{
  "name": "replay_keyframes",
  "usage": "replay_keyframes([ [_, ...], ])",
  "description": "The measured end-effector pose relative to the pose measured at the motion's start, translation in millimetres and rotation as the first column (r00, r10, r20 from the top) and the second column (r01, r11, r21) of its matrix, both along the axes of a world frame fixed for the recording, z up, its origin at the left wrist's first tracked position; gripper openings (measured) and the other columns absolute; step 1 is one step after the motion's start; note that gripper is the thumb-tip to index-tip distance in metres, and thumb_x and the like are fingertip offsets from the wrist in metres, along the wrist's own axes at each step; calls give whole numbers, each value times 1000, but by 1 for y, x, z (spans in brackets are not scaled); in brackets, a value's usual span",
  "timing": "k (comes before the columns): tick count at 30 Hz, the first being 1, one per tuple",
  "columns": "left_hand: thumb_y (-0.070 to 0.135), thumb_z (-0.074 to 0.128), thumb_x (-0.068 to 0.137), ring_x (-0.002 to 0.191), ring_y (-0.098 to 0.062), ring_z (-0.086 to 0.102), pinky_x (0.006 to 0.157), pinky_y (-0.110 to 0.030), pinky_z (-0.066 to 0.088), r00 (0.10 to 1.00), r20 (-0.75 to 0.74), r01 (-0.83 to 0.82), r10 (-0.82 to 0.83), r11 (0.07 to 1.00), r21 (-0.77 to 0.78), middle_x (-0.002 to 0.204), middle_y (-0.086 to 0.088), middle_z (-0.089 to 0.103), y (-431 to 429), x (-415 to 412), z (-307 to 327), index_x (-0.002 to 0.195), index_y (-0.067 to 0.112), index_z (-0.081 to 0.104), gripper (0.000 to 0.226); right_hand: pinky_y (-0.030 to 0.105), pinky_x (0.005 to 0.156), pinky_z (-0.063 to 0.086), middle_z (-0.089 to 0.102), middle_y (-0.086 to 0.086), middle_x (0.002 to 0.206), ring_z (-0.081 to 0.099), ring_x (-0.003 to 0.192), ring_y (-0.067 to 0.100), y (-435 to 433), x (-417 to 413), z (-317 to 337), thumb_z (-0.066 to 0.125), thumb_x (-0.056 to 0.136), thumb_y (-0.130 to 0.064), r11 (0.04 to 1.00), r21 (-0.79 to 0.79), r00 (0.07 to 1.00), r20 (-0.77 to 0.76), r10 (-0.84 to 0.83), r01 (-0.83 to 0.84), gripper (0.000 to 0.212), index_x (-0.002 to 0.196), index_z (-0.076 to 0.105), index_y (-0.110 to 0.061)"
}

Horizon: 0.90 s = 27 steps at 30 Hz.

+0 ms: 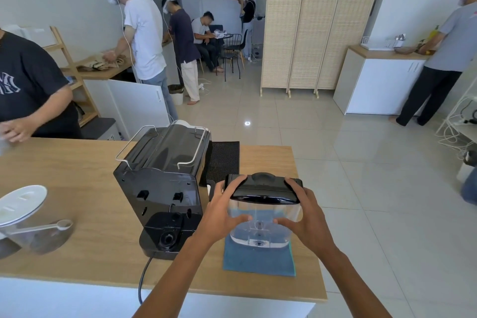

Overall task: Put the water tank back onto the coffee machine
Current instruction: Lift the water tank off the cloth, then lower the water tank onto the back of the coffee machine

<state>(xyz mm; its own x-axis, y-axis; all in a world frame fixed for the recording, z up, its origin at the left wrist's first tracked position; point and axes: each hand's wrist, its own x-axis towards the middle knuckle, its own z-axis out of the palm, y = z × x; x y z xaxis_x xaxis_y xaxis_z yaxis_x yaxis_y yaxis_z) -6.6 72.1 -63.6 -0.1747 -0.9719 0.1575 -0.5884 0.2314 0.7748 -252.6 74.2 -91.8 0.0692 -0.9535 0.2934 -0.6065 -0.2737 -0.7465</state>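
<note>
A clear water tank (pixel 260 230) with a black lid sits on a blue cloth (pixel 258 259) near the right end of the wooden counter. My left hand (pixel 222 214) grips its left side, and my right hand (pixel 304 214) grips its right side, fingers over the lid and thumbs on the clear wall. The black coffee machine (pixel 165 181) stands to the left of the tank with its back facing me. Its empty tank seat (pixel 167 239) with a round valve shows at the base.
A black drip mat (pixel 224 160) lies behind the tank. A clear container with a white lid and scoop (pixel 31 222) stands at the counter's left. The machine's cord (pixel 143 276) hangs over the front edge. A person stands at the far left; others work in the room beyond.
</note>
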Motion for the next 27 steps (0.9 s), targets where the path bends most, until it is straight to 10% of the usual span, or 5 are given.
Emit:
replay_keyframes([
  [6, 25, 87, 75, 146, -30, 22, 109, -60, 35, 999, -51, -10, 12, 999, 36, 155, -1, 23, 4, 0, 1, 139, 65, 28, 96, 0, 91, 40, 50, -3, 140, 55, 122, 14, 1, -3, -4, 88, 72, -31, 997, -67, 1000, -9, 27, -28, 96, 145, 30, -52],
  [11, 16, 84, 78, 142, -19, 29, 84, 8, 29, 998, -70, -13, 7, 996, -84, 157, -1, 23, 21, 8, 19, 134, 67, 32, 93, 3, 95, 40, 50, -2, 141, 53, 123, 14, 16, 6, 19, 88, 72, -23, 990, -139, 999, 6, 37, -36, 93, 147, 38, -43],
  [14, 23, 84, 79, 115, -6, 53, 97, -9, 35, 996, -82, -48, 35, 987, -156, 160, 0, 25, 35, 17, 48, 134, 70, 31, 90, 7, 99, 40, 49, -4, 143, 50, 127, 9, 27, 14, 49, 89, 70, -25, 984, -177, 999, 11, 37, -35, 94, 149, 40, -39],
  [19, 24, 84, 78, 150, -4, 7, 108, -14, 14, 993, -108, -72, 44, 961, -268, 156, 19, 35, 63, 41, 88, 138, 66, 31, 90, 18, 97, 47, 51, -13, 140, 50, 125, 2, 56, 36, 103, 91, 67, -30, 977, -203, 998, 6, 61, -58, 98, 147, 38, -46],
  [27, 30, 87, 73, 144, -6, 33, 112, -40, 38, 973, -209, -139, 97, 970, -197, 149, 29, 41, 99, 115, 102, 147, 49, 33, 94, 18, 96, 44, 53, -34, 139, 55, 127, -1, 88, 108, 128, 92, 64, -26, 977, -177, 983, 115, 142, -120, 95, 138, 43, -58],
])
